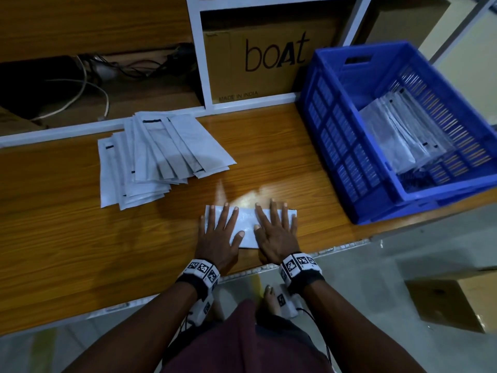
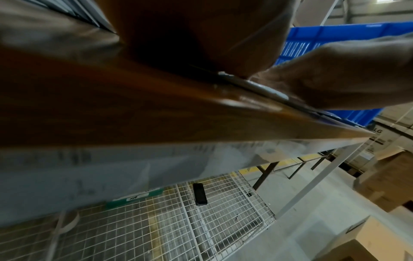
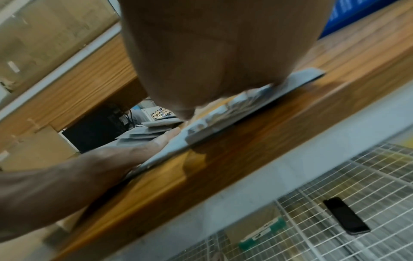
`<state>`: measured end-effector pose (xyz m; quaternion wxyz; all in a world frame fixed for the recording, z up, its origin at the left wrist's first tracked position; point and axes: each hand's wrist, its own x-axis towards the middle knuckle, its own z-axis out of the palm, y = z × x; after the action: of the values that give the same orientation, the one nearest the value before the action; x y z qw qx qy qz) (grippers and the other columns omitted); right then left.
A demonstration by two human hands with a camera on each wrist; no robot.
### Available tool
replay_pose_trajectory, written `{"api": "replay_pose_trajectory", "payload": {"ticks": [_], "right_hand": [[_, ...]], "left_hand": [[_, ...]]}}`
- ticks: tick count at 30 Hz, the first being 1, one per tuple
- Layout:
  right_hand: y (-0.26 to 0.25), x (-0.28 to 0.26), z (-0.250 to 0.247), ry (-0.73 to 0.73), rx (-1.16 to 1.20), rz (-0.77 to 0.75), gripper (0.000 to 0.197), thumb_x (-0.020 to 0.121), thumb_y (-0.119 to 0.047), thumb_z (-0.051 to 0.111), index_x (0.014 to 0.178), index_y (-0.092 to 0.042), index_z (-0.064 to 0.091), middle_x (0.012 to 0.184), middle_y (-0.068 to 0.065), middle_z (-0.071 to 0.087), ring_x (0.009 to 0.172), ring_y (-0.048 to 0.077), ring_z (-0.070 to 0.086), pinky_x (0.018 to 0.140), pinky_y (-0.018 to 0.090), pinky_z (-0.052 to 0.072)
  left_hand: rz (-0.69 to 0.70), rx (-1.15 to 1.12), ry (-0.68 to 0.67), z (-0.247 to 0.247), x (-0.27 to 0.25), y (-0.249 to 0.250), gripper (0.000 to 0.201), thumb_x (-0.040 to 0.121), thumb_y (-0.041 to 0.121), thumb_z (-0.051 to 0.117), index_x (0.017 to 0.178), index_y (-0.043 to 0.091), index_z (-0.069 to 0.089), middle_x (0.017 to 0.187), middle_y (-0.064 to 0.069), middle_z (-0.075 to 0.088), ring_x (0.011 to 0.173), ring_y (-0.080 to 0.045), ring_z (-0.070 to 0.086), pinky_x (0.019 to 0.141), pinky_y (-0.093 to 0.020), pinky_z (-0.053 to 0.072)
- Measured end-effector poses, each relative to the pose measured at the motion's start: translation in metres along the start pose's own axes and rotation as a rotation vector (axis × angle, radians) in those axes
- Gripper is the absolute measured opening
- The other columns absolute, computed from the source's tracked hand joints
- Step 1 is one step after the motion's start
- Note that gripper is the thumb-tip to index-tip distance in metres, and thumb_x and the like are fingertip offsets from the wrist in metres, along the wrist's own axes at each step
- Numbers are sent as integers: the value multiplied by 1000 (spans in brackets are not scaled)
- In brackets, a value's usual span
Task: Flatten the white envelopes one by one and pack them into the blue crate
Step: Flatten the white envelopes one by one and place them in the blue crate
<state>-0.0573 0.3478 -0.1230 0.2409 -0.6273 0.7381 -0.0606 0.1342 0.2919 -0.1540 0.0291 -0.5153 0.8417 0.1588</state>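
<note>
One white envelope (image 1: 246,223) lies flat near the wooden table's front edge. My left hand (image 1: 217,232) presses on its left half with fingers straight and spread. On its right half my right hand (image 1: 274,232) presses the same way. The wrist views show each palm on the envelope (image 3: 223,121) (image 2: 257,86). A fanned pile of white envelopes (image 1: 158,154) lies at the back left. The blue crate (image 1: 349,146) stands at the right with several white envelopes (image 1: 403,135) inside.
A brown cardboard box marked "boat" (image 1: 258,63) sits in a white-framed shelf behind the table. Cables (image 1: 88,76) lie in a recess at back left. Below the table a wire grid shelf (image 2: 201,220) holds a black phone (image 3: 346,215). Cardboard boxes (image 1: 451,300) stand on the floor at right.
</note>
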Motion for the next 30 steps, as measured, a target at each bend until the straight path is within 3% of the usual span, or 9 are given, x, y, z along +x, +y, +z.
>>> {"api": "replay_pose_trajectory", "payload": {"ticks": [5,11,15,20,23,30], "right_hand": [[9,-9,7,-19,-70,61,62,101,-66,11,155,-47,-13,162,-5,-30,150,23,-28,120,54,-16],[9,-8,6,-25,-76,64,62,101,-66,11,155,-46,-13,163,-4,-30,150,24,-26,118,54,-16],[8,-6,2,-80,-70,64,63,100,-67,8,154,-46,-16,160,-4,-34,149,24,-30,118,54,-19],[-3,-2,-2,28,-112,-46,62,102,-64,11,156,-43,-11,162,-3,-31,147,25,-33,118,55,-19],[-10,3,8,-35,-124,-95,62,102,-63,9,157,-43,-11,163,-3,-29,147,23,-33,120,56,-11],[-9,5,16,-56,-123,-88,60,103,-62,11,157,-43,-11,163,-5,-28,148,20,-31,120,52,-16]], "left_hand": [[-5,-17,20,6,0,-3,70,101,65,20,163,35,7,172,4,-1,157,-29,-10,125,-58,-2],[-3,-31,58,-5,-1,-4,76,97,68,13,164,34,6,171,0,-6,158,-29,-7,124,-54,-4],[-32,-52,54,3,-5,-6,75,98,69,9,164,35,3,171,1,-7,157,-24,-13,126,-49,-7],[-28,-43,47,4,-3,-7,76,97,72,4,163,35,2,171,2,-7,157,-23,-14,125,-50,-7],[-33,-41,37,1,-5,-7,75,97,71,6,163,36,-3,171,4,-12,155,-19,-22,124,-47,-12],[-47,-40,-11,-2,-5,-6,76,95,71,3,162,37,-6,170,4,-16,155,-18,-23,124,-48,-12]]}}
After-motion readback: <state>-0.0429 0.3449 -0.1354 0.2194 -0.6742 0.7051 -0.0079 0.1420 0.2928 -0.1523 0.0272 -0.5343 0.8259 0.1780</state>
